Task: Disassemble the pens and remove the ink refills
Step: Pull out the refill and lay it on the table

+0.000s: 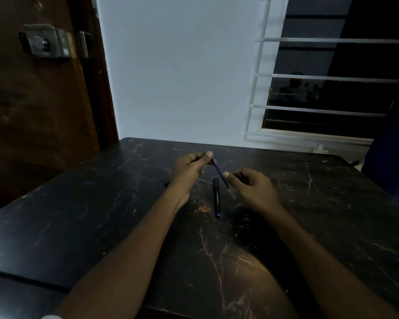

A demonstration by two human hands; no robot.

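My left hand [190, 168] pinches the upper end of a thin blue ink refill [219, 172], which slants down to the right above the table. My right hand [251, 186] is curled round a dark pen part [242, 177], mostly hidden by the fingers, with its thumb tip close to the refill's lower half. A black pen with a blue end [216, 198] lies on the dark marble table [124, 215] between my two hands, pointing toward me.
A small dark piece [166, 184] peeks out at my left wrist. A wooden door [32, 88] with a metal lock stands at the left, a barred window [327, 77] at the back right. The table's near edge runs along the bottom left.
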